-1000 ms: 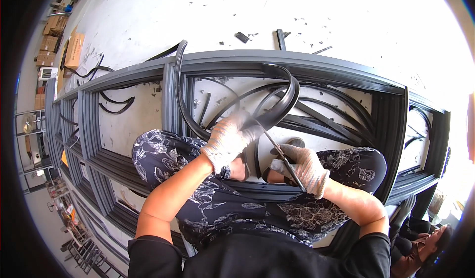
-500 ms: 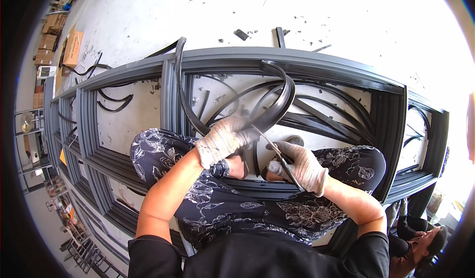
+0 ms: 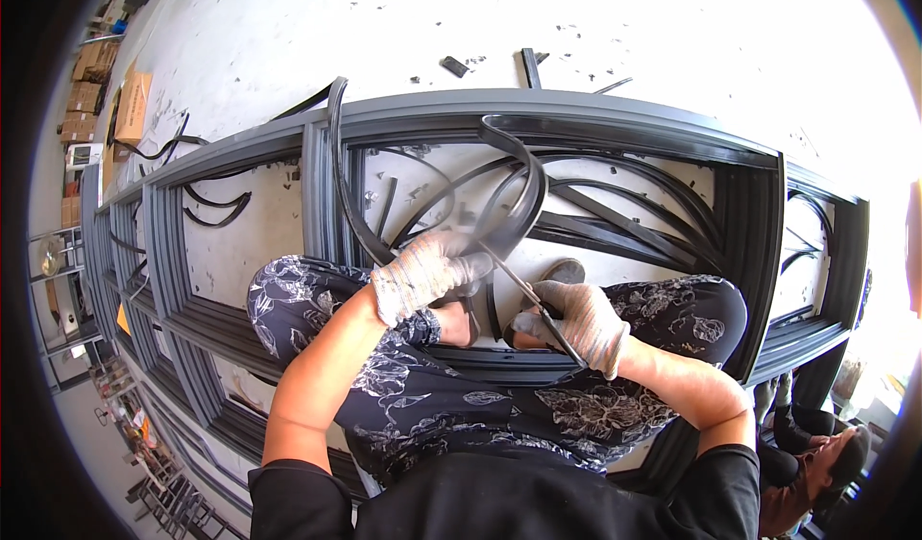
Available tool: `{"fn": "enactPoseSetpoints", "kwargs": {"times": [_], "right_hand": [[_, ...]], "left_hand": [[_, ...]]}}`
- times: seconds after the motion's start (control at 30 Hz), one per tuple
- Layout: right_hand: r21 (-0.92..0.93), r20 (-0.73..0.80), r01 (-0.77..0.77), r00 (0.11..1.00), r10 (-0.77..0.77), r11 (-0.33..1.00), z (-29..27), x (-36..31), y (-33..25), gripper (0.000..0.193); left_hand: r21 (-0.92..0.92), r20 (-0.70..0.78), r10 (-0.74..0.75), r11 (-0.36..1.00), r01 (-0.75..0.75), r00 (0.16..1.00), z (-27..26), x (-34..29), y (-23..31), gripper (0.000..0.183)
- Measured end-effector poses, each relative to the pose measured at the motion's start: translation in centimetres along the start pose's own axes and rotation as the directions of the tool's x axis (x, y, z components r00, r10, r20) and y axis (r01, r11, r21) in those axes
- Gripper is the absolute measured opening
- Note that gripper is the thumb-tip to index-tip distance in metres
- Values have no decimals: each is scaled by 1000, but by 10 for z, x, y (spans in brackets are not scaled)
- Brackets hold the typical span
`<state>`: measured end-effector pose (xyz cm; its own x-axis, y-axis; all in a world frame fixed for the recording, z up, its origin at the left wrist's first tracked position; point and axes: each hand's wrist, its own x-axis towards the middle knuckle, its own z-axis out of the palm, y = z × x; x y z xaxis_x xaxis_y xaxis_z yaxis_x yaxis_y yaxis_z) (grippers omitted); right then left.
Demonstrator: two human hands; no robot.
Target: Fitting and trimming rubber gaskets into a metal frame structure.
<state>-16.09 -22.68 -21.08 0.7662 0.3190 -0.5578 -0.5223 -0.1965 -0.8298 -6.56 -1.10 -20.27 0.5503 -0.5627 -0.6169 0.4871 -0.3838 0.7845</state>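
Note:
My left hand (image 3: 424,273), in a pale knit glove, is closed round a black rubber strip (image 3: 524,215). The strip loops up over the far rail of a grey metal frame (image 3: 423,108) and back down to the hand. My right hand (image 3: 584,323), gloved too, grips a long thin tool (image 3: 510,274) with a metal shaft and a dark rear part. Its tip meets the strip beside my left fingers; a blur there hides the exact contact, and I cannot tell the tool's kind.
More black strips (image 3: 634,204) lie coiled inside the frame opening between its rails. Dark scraps (image 3: 454,65) and a short bar (image 3: 530,67) lie on the white floor beyond. Cardboard boxes (image 3: 132,106) stand at the left. Another person (image 3: 816,458) sits at the lower right.
The strip's loop has shifted slightly left and bends more sharply at its top. Both hands keep their grips and have barely moved; the whole view has shifted a little.

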Motion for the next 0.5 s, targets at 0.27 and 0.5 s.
{"fn": "enactPoseSetpoints", "kwargs": {"times": [0.27, 0.5], "right_hand": [[83, 62, -23, 998, 18, 996, 7, 2, 6, 41], [30, 98, -28, 995, 25, 999, 6, 3, 19, 35]], "left_hand": [[146, 201, -121, 985, 92, 972, 1, -3, 1, 26], [259, 172, -191, 955, 143, 966, -6, 0, -12, 26]]}}
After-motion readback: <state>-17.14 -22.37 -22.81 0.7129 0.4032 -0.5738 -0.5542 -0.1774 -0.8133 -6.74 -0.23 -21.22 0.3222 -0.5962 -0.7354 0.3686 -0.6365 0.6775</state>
